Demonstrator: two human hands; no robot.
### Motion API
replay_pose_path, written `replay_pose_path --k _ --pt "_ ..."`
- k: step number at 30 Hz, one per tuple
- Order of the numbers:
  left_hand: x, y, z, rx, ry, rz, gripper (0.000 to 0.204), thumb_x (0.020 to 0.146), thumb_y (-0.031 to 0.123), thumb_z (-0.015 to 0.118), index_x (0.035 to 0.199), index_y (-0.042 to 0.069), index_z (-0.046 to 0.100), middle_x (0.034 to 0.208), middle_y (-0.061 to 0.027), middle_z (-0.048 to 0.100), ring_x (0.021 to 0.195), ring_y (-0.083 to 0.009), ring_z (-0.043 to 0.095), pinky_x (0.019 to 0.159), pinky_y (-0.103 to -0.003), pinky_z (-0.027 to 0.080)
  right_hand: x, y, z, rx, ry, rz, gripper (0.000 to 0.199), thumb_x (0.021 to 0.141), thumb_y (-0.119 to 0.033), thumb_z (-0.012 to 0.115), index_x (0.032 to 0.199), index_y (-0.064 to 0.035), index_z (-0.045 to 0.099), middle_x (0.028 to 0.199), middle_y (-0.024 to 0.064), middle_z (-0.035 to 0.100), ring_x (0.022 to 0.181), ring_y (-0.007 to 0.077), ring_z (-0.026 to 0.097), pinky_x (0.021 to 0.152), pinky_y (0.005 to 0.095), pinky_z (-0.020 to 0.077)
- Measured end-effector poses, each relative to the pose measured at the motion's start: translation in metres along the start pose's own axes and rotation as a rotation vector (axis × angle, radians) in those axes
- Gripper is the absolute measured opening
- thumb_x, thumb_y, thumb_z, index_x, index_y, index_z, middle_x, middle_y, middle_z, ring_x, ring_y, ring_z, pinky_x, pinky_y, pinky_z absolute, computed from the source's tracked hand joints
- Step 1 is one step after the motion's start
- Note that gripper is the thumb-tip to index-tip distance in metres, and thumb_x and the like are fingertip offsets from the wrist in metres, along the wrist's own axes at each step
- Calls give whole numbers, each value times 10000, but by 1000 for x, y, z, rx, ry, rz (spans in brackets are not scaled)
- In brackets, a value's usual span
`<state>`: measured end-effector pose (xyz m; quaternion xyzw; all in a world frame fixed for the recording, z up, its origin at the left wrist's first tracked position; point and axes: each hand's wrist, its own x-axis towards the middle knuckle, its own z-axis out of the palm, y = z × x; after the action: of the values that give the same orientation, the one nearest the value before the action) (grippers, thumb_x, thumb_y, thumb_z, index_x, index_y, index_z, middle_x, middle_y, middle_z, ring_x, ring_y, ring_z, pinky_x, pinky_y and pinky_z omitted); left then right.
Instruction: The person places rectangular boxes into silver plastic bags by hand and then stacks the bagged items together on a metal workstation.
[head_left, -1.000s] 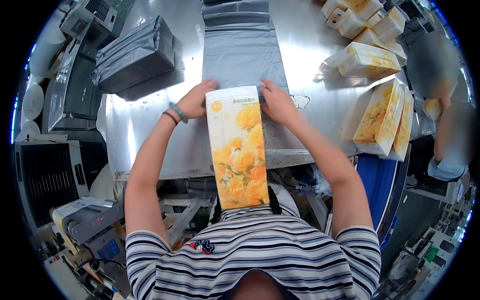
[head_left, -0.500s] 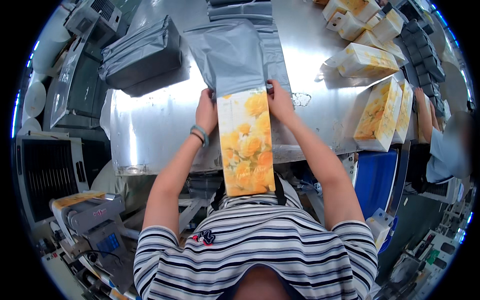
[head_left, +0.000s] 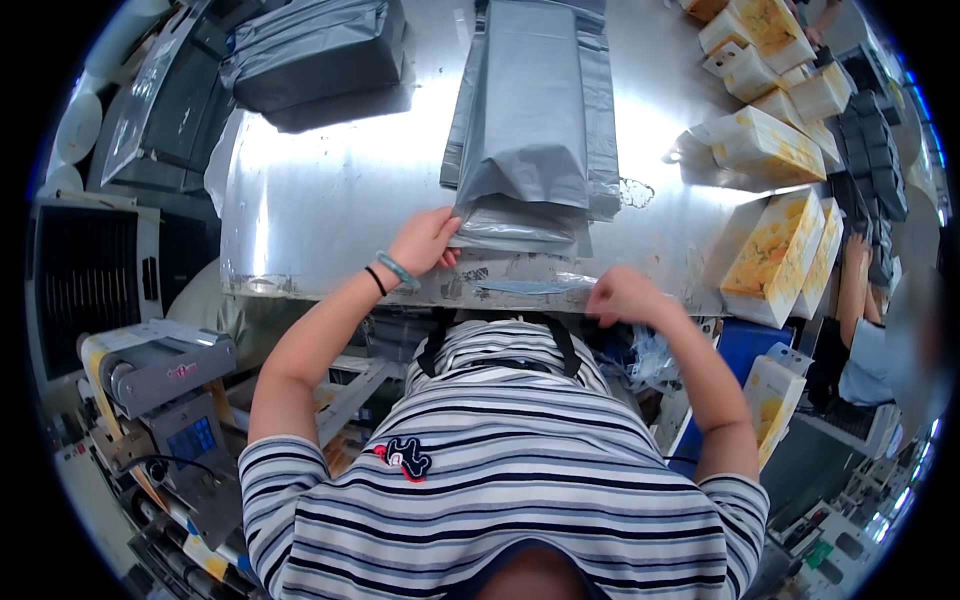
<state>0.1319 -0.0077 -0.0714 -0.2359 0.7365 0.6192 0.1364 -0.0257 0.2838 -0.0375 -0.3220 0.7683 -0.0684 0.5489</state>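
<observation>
A grey plastic mailing bag [head_left: 525, 110] lies on the metal table in front of me, filled out to a long box shape. What is inside is hidden. Its flap [head_left: 515, 228], with a glossy band, faces me. At the flap's left corner my left hand [head_left: 425, 245] is closed on the plastic. My right hand [head_left: 632, 298] is closed near the table's front edge, slightly blurred, at the end of a thin pale blue strip [head_left: 535, 287] that stretches left below the flap.
More flat grey bags [head_left: 602, 120] lie beneath the filled one. A filled grey bag [head_left: 320, 65] sits at the far left. Several yellow floral boxes [head_left: 770, 250] stand on the right. Another person's arm [head_left: 853, 275] shows beyond them. A machine with a roll [head_left: 165, 365] stands lower left.
The floral box has gone from sight, and the grey bag now has a box shape and lies farther from me. My right hand has moved off the bag toward the table edge, right.
</observation>
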Motion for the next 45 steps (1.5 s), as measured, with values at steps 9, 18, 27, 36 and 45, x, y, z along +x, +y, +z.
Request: replay_pose_path --k 9,18,27,36,45 --pt "-20 -38 2 -166 -74 117 180 934 90 514 993 -55 605 850 -65 655 772 -100 633 672 -226 522 91 -111 47 230 898 -732 299 775 -246 691 984 -34 664 867 142 675 865 309 643 776 352 494" --pt "-26 -41 -36 33 -208 26 231 926 146 533 1067 -19 612 984 -98 656 833 -146 628 776 -285 505 -7 -19 84 734 594 -603 102 967 -109 432 931 -33 491 738 74 553 758 171 570 720 288 452" --pt "3 36 -43 1374 407 1230 306 813 59 572 1116 46 611 1368 -80 464 1295 -263 397 1082 -371 297 -24 -24 -18 -864 1162 -457 417 747 -38 584 1156 -118 578 1310 106 482 1215 271 460 1013 438 373" --pt "9 -5 -32 -132 312 587 194 891 123 562 777 -30 598 1005 -78 586 623 -176 602 563 -292 513 60 -6 -32 840 642 -547 159 870 -209 587 920 -80 663 845 65 670 959 269 606 843 397 459" --pt "53 -8 -17 484 659 457 423 905 257 558 1197 -14 417 1023 -189 519 929 -332 533 810 -369 441 81 -50 -18 59 1084 -49 310 933 -228 448 1168 -38 517 915 216 640 842 370 612 727 451 467"
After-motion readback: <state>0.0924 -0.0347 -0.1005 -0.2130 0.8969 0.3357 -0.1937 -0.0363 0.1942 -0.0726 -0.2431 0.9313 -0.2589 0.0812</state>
